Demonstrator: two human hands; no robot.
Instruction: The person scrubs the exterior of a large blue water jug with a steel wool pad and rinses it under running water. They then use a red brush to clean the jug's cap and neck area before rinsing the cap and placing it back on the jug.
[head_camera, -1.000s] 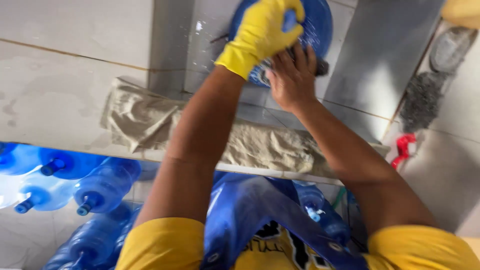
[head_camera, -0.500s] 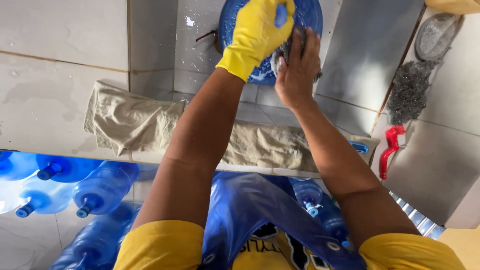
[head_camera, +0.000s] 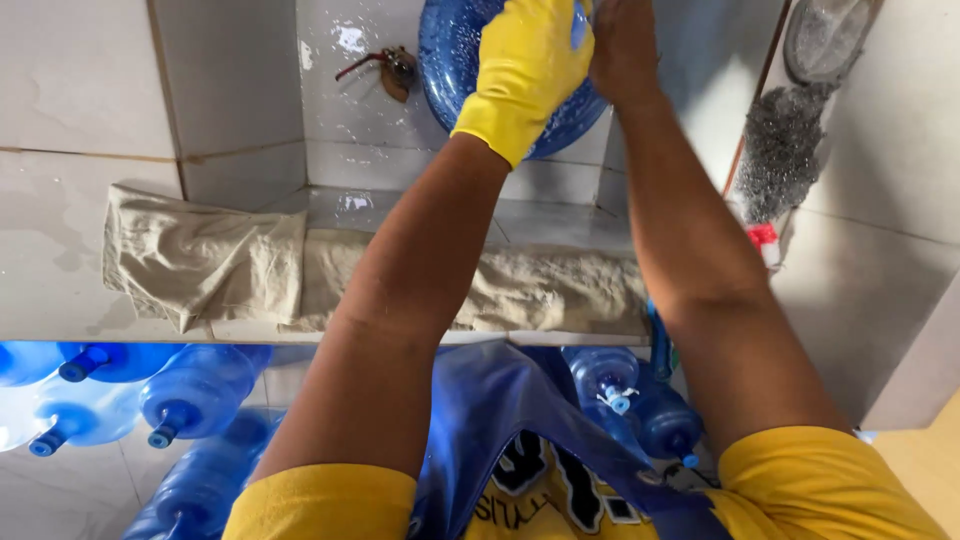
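Single head-worn view, steeply downward, close above the arms and tiled basin (head_camera: 240, 170).

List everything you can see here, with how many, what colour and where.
big bottle: one, blue, wet, in the tiled basin at top, under both hands
cloth: one, beige, draped along the basin ledge
bottles: several, blue, lying on the floor below the ledge, left and centre
brush: one, grey bristles, at the right wall
brown thing: one, on the basin wall; kind unclear
apron: one, blue, over a yellow shirt
left hand: yellow glove, on the big bottle
right hand: bare, on the big bottle
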